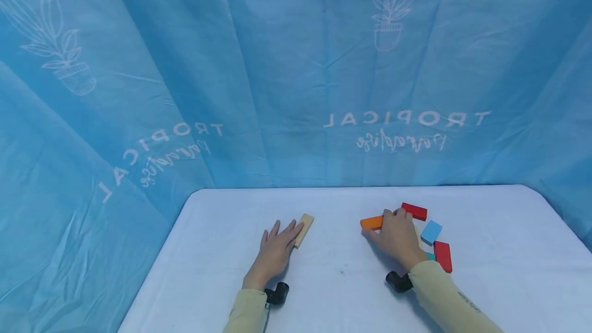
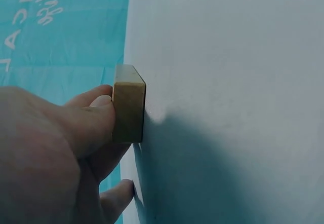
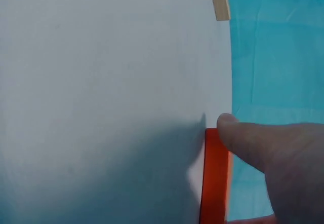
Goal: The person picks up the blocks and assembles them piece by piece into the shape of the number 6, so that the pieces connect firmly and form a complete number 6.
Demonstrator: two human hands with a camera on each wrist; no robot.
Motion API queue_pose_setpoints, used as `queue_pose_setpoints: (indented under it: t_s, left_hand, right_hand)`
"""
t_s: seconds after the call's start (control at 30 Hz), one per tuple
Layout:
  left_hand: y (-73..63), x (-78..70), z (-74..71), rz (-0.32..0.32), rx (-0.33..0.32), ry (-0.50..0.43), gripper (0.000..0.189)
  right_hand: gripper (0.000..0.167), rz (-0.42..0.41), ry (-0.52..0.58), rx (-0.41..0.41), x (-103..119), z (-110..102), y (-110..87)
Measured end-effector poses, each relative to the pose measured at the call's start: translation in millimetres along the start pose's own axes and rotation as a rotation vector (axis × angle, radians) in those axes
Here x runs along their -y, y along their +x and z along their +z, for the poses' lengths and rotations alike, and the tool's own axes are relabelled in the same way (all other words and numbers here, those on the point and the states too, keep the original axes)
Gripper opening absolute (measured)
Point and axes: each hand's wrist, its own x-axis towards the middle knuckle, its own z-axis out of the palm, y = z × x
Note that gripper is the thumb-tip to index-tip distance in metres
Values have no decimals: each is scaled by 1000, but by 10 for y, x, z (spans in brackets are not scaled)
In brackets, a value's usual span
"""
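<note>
A plain wooden block (image 1: 305, 229) lies on the white table left of centre. The fingers of my left hand (image 1: 273, 253) are spread and fairly straight, their tips touching its left side. In the left wrist view the thumb meets the side of the wooden block (image 2: 128, 113), whose end faces the camera. My right hand (image 1: 396, 235) holds an orange block (image 1: 371, 223) near the right-hand group of blocks, thumb on the near side and fingers on the far side. The right wrist view shows the thumb at one end of the orange block (image 3: 215, 173); its other end is hidden.
Around the right hand lie a red block (image 1: 414, 211), a blue block (image 1: 431, 232) and a second red block (image 1: 442, 256). A teal block (image 1: 430, 256) and a pale yellow one are partly covered by that hand. A blue curtain (image 1: 296, 76) hangs behind the table.
</note>
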Motion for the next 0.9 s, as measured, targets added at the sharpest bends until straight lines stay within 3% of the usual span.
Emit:
queue_pose_setpoints:
  t_s: [0.37,0.6,0.9]
  left_hand:
    - [21,38,-16,-8,12,-31,47]
    - [7,57,13,-9,19,-29,47]
    - [3,55,25,-16,21,-25,47]
  right_hand:
    - [83,-9,-29,-6,34,38,64]
    - [85,14,47,6,7,47,63]
    - [88,-2,80,-55,52,-5,116]
